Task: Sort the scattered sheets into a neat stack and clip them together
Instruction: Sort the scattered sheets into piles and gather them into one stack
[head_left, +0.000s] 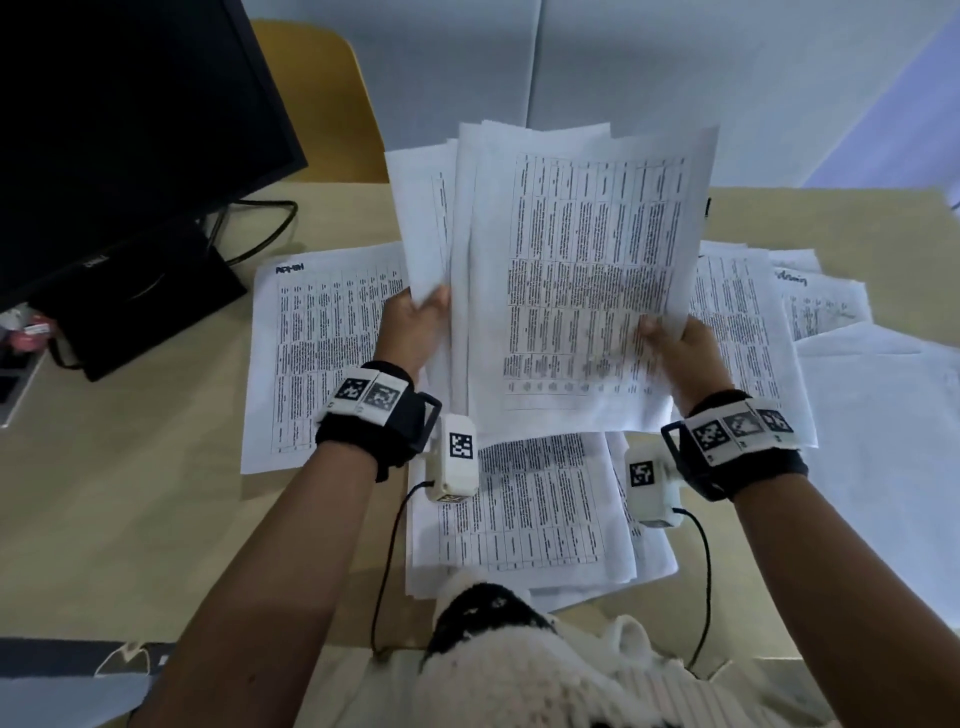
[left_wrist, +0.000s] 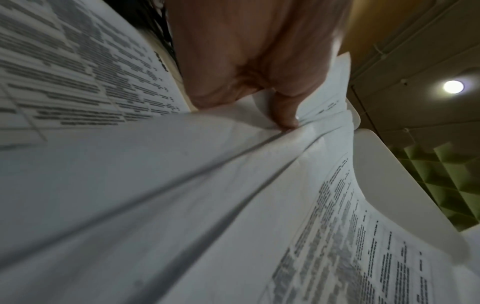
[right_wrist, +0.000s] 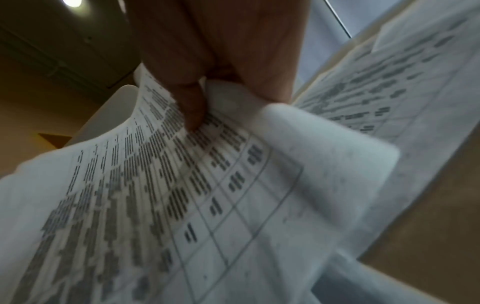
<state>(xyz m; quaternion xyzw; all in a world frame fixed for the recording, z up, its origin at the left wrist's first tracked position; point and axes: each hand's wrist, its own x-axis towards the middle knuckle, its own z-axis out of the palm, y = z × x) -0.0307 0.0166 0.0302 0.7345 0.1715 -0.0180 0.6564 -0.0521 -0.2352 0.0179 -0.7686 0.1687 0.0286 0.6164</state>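
Gripping a fanned bundle of sheets, left hand and right hand, above the desk.

Matt printed paper sheets, smooth pale wood-look desk, glossy black monitor

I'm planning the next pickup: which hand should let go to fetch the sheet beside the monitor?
Probably left. The left hand is nearest that sheet, while the right hand pinches the held bundle and could keep it.

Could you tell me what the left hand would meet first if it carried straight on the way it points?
Probably only the held sheets that the left hand grips; depth beyond them is unclear.
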